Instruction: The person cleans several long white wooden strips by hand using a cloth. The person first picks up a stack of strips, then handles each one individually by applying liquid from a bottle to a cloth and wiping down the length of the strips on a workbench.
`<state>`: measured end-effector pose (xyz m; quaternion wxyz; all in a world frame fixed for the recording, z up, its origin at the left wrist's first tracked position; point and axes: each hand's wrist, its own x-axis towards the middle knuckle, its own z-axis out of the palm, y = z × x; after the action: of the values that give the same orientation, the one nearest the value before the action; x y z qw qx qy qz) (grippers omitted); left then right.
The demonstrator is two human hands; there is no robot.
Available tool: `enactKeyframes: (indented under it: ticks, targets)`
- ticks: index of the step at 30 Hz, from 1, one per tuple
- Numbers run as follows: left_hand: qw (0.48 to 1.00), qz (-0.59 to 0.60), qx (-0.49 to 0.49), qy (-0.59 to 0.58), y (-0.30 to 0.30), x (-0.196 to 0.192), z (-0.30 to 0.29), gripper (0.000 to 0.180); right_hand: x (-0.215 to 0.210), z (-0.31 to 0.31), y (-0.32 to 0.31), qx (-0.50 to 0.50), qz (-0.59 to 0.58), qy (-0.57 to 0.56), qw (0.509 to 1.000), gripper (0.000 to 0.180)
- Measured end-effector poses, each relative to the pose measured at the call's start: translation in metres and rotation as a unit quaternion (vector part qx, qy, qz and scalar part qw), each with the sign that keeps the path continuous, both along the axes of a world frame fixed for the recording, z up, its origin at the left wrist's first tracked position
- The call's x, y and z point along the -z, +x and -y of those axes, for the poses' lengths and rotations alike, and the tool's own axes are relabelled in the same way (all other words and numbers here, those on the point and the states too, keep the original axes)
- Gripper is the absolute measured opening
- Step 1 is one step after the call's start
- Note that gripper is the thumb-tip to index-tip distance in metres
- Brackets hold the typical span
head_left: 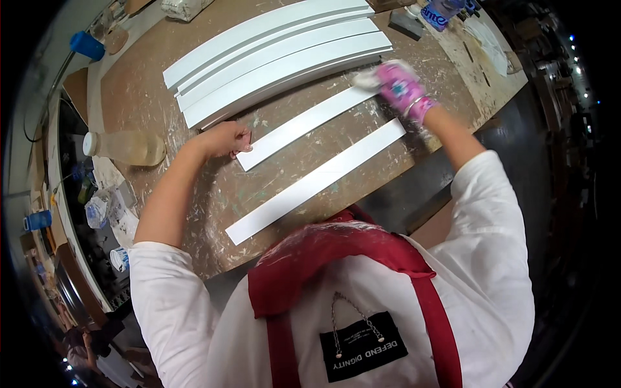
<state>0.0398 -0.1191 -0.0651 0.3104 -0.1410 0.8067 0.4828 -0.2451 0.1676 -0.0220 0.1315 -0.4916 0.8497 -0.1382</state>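
Observation:
A long, flat white strip lies slantwise across the worktable below a stack of similar white boards. At the strip's left end, the bare fingers of my left hand are closed on its edge. My right hand wears a pink patterned glove with pale fingertips and rests at the strip's right end. Blur hides how those gloved fingers are bent and whether anything is under them. Closer to me, a second white strip lies roughly parallel, touched by neither hand.
Stacked white boards fill the far middle of the paint-spattered table. To the left stands a cloudy plastic bottle with a white cap; a blue cup is farther back. A dark grey block and a purple-labelled container sit far right.

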Motion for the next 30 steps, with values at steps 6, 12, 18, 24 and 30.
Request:
enactKeyframes:
  ticks: [6,12,18,24,30]
  targets:
    - [0.999,-0.036,-0.011,-0.017,-0.002,-0.001,-0.005,0.023,0.041,-0.014,-0.014,-0.093,-0.093,-0.030,0.991,0.017]
    - [1.000,-0.020,-0.006,-0.010,-0.002,0.005,-0.002,0.023,0.035,-0.015,0.001,-0.070,-0.194,0.037,0.978,0.019]
    - [0.985,-0.087,0.052,-0.142,-0.001,-0.013,-0.013,0.020,0.006,-0.035,-0.064,0.000,-0.132,0.084,0.988,0.020]
    - [0.883,-0.308,0.052,-0.350,0.004,-0.012,-0.082,0.037,0.023,-0.006,0.011,-0.081,-0.030,-0.087,0.992,0.010]
    - [0.889,-0.296,0.026,-0.348,0.004,-0.009,-0.092,0.044,-0.005,0.002,0.002,-0.015,-0.058,0.120,0.991,0.013]
